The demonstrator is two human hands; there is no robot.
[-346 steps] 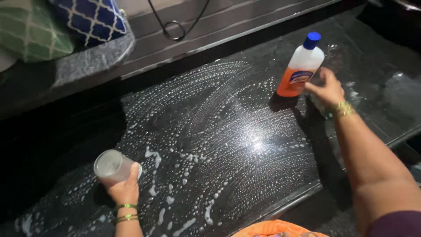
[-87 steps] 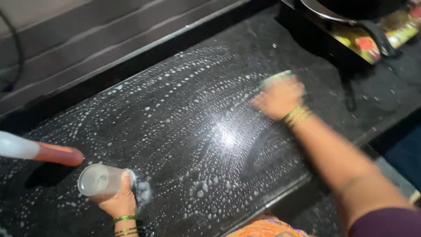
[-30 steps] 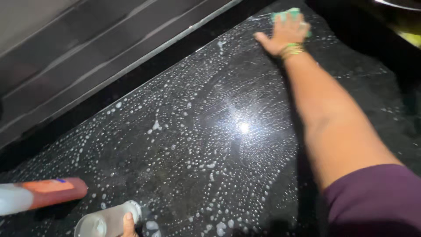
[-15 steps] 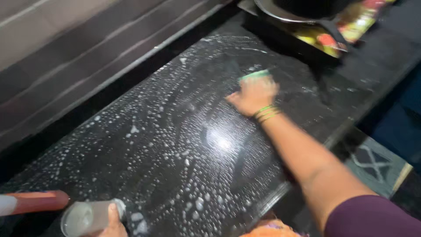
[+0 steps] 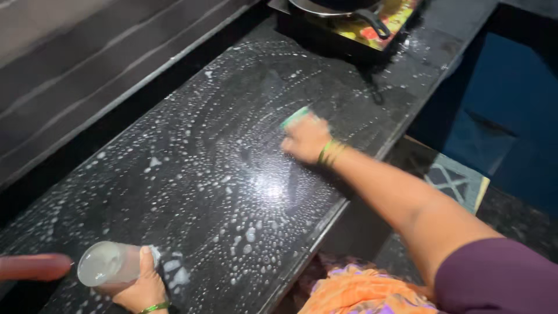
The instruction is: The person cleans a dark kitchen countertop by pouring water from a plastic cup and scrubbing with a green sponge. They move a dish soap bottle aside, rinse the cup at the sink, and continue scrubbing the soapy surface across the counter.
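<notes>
Right grip [image 5: 307, 139] presses flat on a green sponge [image 5: 294, 117], only its green edge showing beyond the fingers, on the soapy black bench [image 5: 192, 174] just short of the stove [image 5: 360, 29]. Left grip [image 5: 142, 285] clasps a clear, cloudy tumbler [image 5: 104, 264] tipped on its side, near the bench's front edge.

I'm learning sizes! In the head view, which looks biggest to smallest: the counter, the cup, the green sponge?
1. Counter
2. Cup, though it sits nearest the camera
3. Sponge, mostly hidden under the right hand
</notes>
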